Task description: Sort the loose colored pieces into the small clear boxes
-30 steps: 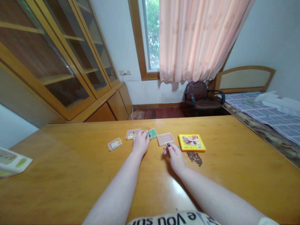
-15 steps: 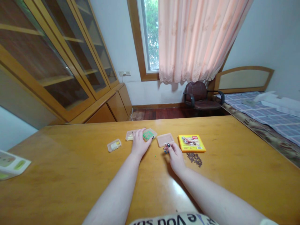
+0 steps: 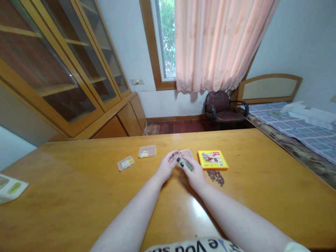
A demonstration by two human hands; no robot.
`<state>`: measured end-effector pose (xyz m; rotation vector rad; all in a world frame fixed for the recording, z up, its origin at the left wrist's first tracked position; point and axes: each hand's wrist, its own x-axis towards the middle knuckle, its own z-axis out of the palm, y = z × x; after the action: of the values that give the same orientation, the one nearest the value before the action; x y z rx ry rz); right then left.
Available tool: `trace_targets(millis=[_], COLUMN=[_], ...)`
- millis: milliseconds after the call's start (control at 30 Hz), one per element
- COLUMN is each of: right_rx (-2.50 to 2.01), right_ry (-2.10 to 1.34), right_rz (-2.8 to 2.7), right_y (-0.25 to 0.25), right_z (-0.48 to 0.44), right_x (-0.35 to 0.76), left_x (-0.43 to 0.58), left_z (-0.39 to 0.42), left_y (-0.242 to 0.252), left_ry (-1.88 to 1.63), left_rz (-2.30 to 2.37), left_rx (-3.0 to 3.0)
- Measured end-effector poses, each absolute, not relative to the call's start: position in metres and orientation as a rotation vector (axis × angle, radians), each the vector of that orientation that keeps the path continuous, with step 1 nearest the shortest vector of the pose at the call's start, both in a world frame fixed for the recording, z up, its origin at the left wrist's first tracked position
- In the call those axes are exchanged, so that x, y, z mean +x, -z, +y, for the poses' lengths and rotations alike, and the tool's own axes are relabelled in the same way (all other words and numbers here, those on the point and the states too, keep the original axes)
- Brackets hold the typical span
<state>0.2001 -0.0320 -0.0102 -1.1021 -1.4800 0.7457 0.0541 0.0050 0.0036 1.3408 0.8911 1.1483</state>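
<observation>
The left hand (image 3: pixel 166 168) and right hand (image 3: pixel 195 174) meet, fingers curled, both pinching a small clear case (image 3: pixel 185 163) just left of the yellow box (image 3: pixel 212 159). Green shows inside the case. Fingers cover most of it, so its contents are unclear. Dark pieces (image 3: pixel 216 176) lie scattered just in front of the box.

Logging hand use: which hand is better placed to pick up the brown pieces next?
Likely the right hand: it lies next to the brown pieces, while the left hand sits farther off, across the green case both hold.
</observation>
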Motion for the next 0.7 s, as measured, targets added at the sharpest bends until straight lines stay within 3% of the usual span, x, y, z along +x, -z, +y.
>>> trace_targets(millis=[267,700], right_rx=[-1.099,-1.071], right_ry=[-0.609,-0.915], right_rz=[-1.459,-1.271], right_y=[0.01,0.007], right_z=[-0.039,-0.029], right_x=[0.204,0.2], left_x=[0.066,0.058], left_z=[-0.006,0.006], left_y=[-0.01,0.005], left_ry=[-1.177,-1.078], left_rz=[0.855,0.873], left_rx=[1.202,1.356])
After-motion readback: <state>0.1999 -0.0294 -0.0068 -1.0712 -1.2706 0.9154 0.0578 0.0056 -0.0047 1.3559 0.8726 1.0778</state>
